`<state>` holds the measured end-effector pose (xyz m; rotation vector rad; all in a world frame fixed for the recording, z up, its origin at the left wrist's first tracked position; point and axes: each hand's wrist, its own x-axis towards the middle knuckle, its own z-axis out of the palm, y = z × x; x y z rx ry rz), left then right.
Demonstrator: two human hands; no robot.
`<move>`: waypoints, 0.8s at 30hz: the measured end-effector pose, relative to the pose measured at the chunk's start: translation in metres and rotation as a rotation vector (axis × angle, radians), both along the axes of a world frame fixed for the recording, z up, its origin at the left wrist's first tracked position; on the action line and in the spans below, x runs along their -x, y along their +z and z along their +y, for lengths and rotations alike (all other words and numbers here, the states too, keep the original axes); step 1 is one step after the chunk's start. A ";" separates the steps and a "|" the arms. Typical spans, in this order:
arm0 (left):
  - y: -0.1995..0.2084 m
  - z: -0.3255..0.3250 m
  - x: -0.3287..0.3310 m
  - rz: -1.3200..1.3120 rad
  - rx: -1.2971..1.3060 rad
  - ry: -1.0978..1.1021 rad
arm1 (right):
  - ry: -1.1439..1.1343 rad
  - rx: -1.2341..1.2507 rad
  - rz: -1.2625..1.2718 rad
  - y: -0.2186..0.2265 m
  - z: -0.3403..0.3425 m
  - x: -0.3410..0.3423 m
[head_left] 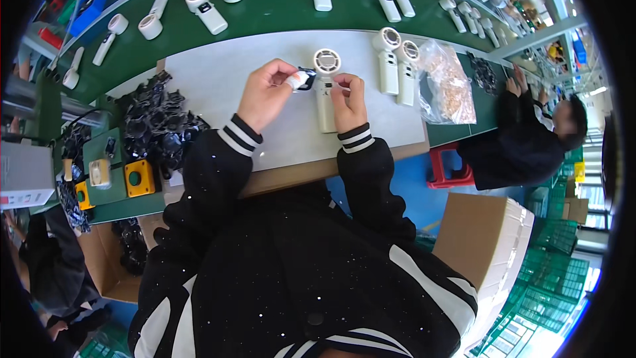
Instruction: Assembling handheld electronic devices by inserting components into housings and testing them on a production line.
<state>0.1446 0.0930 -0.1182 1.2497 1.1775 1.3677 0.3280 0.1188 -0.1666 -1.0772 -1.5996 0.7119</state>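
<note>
My left hand [266, 89] pinches a small white piece with an orange mark [297, 80]. A shiny black piece [307, 77] sits at its end, beside the round head of a white handheld device [326, 107]. That device lies on the white work sheet [232, 53], its round grilled head pointing away from me. My right hand [350, 101] is closed at the right edge of its handle, thumb and forefinger together; whatever is between them is too small to make out. Two similar devices [388, 69] lie to the right.
A clear plastic bag [447, 83] lies on the right, a heap of black wrapped parts [156, 116] on the left. Yellow button boxes [139, 179] stand at the near left. More devices lie on the green belt [278, 0] beyond. A person [530, 132] sits at right, near a cardboard box [474, 232].
</note>
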 end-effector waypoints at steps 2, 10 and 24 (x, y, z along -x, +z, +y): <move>-0.007 0.004 -0.019 -0.023 0.053 0.022 | -0.072 -0.059 0.006 0.014 -0.001 -0.005; -0.025 0.013 -0.049 0.151 0.021 0.054 | 0.194 0.298 0.024 0.025 0.013 -0.031; -0.030 0.002 -0.060 0.845 -0.401 0.113 | 0.008 0.322 0.129 0.013 0.022 -0.052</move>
